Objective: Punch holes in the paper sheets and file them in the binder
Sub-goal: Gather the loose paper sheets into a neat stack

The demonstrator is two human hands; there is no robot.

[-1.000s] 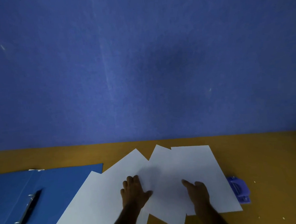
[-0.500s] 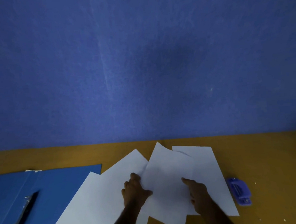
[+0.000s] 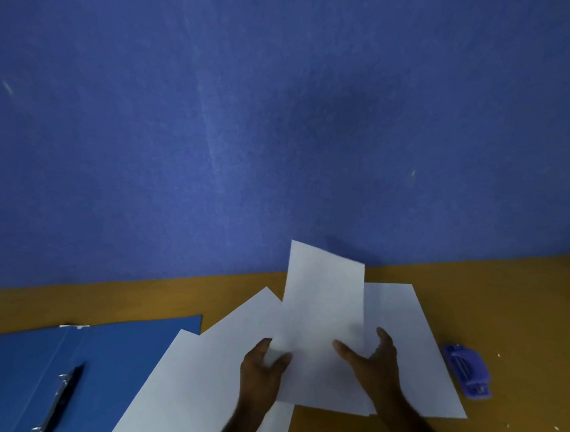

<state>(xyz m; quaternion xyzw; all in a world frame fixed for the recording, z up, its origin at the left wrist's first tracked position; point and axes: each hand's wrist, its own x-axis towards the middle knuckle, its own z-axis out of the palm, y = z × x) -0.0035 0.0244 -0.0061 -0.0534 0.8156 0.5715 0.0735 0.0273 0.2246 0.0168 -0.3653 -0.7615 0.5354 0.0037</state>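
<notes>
A white paper sheet (image 3: 321, 313) is lifted off the table, its far end raised against the wall. My left hand (image 3: 260, 370) pinches its left edge, thumb on top. My right hand (image 3: 375, 359) holds its right edge with thumb and fingers. Two more white sheets lie flat: one on the left (image 3: 200, 385), partly over the binder, and one on the right (image 3: 412, 348). The open blue binder (image 3: 119, 350) lies at the left with its metal clip mechanism (image 3: 56, 409). A purple hole punch (image 3: 467, 373) sits to the right of the sheets.
The brown table (image 3: 512, 303) runs up to a blue wall (image 3: 272, 117) close behind. Small paper flecks (image 3: 499, 355) lie near the punch.
The middle sheet lay flat under both hands a second ago. Both hands have since taken hold of its edges and raised it off the table.
</notes>
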